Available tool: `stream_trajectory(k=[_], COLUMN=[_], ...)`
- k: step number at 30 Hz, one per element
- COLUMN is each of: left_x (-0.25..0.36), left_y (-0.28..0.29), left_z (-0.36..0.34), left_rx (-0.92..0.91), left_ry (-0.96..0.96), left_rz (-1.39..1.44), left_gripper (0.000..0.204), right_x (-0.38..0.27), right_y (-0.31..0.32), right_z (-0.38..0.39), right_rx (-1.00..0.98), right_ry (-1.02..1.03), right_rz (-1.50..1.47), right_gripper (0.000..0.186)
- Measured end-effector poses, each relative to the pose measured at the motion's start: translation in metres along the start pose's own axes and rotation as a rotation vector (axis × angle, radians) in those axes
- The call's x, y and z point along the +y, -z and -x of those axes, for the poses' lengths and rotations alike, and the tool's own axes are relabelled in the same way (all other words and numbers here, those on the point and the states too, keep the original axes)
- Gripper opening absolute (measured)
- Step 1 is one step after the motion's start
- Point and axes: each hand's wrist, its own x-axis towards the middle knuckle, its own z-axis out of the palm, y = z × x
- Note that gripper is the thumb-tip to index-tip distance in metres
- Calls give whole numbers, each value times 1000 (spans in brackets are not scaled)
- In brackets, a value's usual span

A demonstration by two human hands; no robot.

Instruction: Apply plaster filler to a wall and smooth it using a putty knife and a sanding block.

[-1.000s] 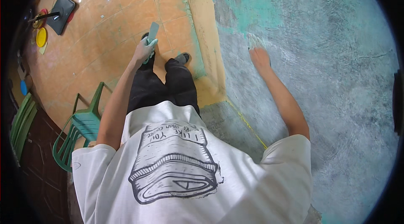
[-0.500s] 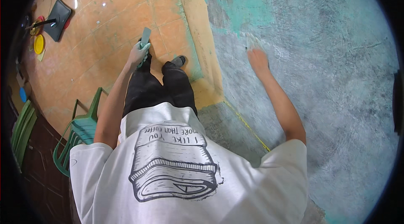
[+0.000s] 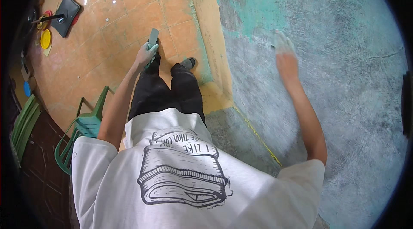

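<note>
Right hand [image 3: 285, 52] slid higher up wall [image 3: 335, 57]

**Both arms out, one low, one raised**

Left arm hangs straight down along the body, elbow nearly locked. Left hand [image 3: 145, 53] closed in a fist-like grip, knuckles outward, at thigh level. Right arm stretched forward and up, elbow slightly bent, forearm bare. Right hand [image 3: 285, 48] blurred, palm facing away, fingers together; whether it grips anything cannot be told.
</note>
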Motion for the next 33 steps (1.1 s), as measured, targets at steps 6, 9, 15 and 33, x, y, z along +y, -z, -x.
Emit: stream_trajectory(k=[6, 9, 15, 33], left_x=[-16, -20, -43, -33], left_y=[-6, -1, 11, 28], left_z=[-7, -2, -16, -11], left_rx=[11, 27, 65, 155], left_ry=[-30, -19, -1, -43], left_rz=[3, 17, -35, -273], left_gripper=[25, 25, 27, 33], right_x=[-40, -20, 15, 11], right_y=[-102, -84, 23, 34], right_z=[-28, -20, -5, 12], right_rx=[-268, -117, -57, -63], right_ry=[28, -1, -3, -1], right_rz=[28, -28, 137, 48], right_gripper=[54, 47, 52, 50])
